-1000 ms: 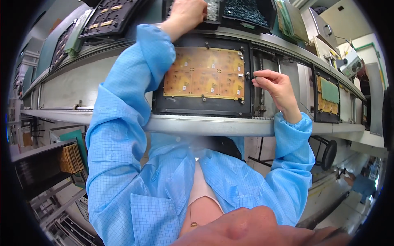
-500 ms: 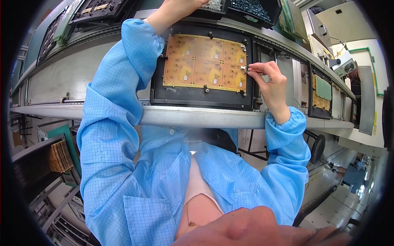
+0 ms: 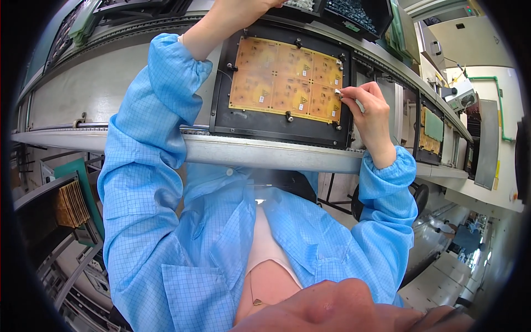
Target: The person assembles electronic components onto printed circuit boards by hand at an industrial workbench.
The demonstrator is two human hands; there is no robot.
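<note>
A circuit board panel [image 3: 265, 91] is being carried flat in a black frame [image 3: 243, 122], behind a metal rail [image 3: 265, 154]. At the panel's right edge, the right hand [image 3: 371, 113] is being held with a narrow grip, thumb and forefinger almost meeting beside a small white part [image 3: 337, 91]. Whether that part is being pinched or only touched cannot be told at this size.

The likeliest trouble is being invited at this spot: if the part is being pressed at a slant, its seating could be spoiled, and by a sideways nudge it could be tipped or knocked off the edge. The nearby dark fasteners [image 3: 339, 127] could also be bumped, as little room is being left for the fingers.

The left hand [image 3: 238, 14] is being cut off at the upper border near a tray of white pieces [image 3: 301, 4]; whether anything is being held by its grip cannot be told. Because the forearm is being stretched past the frame's left side, the panel's corner could be brushed by the loose blue sleeve [image 3: 182, 72]. From the neighbouring bin of dark pieces [image 3: 354, 16], a stray piece could be spilled onto the panel by a careless knock.
</note>
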